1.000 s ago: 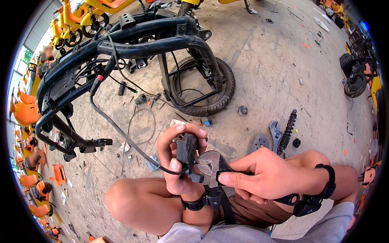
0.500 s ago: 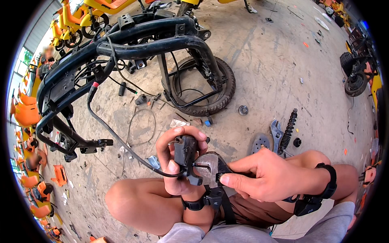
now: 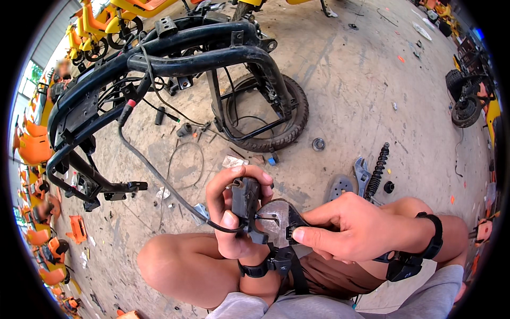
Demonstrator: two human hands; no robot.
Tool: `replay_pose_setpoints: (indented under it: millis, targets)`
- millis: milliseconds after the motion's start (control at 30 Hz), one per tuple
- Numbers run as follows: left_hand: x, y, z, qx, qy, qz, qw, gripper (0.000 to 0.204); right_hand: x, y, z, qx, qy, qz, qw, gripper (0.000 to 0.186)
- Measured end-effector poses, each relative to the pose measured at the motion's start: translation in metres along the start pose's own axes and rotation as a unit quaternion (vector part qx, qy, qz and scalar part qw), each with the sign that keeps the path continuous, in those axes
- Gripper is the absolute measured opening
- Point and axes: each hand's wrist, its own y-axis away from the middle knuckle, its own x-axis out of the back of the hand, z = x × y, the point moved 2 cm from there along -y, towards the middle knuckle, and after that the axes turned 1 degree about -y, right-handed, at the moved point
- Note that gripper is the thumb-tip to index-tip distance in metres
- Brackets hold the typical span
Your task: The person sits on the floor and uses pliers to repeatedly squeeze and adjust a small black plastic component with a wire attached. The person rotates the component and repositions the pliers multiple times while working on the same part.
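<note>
My left hand (image 3: 234, 212) is closed around a black plastic part with a cable (image 3: 245, 204), held upright above my lap. A black cable (image 3: 159, 166) leaves its lower side and runs up left to a red-tipped connector. My right hand (image 3: 348, 226) pinches a black ridged tool (image 3: 292, 233) between thumb and fingers. From it a thin bent rod (image 3: 266, 217), like a hex key, reaches to the side of the black part. Whether its tip sits in a screw is too small to tell. A grey rounded plate (image 3: 275, 212) shows behind the rod.
A black vehicle frame (image 3: 196, 64) and a tyred wheel (image 3: 300, 109) lie ahead on the concrete floor. An adjustable wrench (image 3: 362, 175), a coil shock absorber (image 3: 378, 173) and a grey clog (image 3: 340, 186) lie beyond my right hand. Yellow-orange scooters (image 3: 90, 26) line the left.
Both hands have shifted slightly right, with the part and the tool still together. The cable's red-tipped end has swung a little right and up.
</note>
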Motion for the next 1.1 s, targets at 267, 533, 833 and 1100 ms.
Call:
replay_pose_setpoints:
  millis: [267, 533, 833, 1100]
  targets:
    - [0.0, 0.002, 0.001, -0.006, -0.017, 0.001, 1.0, 0.06, 0.003, 0.002, -0.001, -0.034, -0.047, -0.03, 0.998, 0.038]
    - [-0.002, 0.004, 0.004, -0.016, -0.046, 0.026, 0.998, 0.063, -0.002, 0.006, 0.002, 0.174, 0.171, 0.089, 0.966, 0.036]
    - [-0.006, 0.004, 0.006, -0.055, -0.036, 0.018, 0.998, 0.059, 0.008, 0.005, -0.003, -0.057, -0.057, -0.072, 0.994, 0.045]
    - [-0.005, 0.004, 0.005, -0.033, -0.006, 0.011, 0.999, 0.06, 0.009, 0.003, 0.001, 0.029, 0.021, -0.036, 0.999, 0.042]
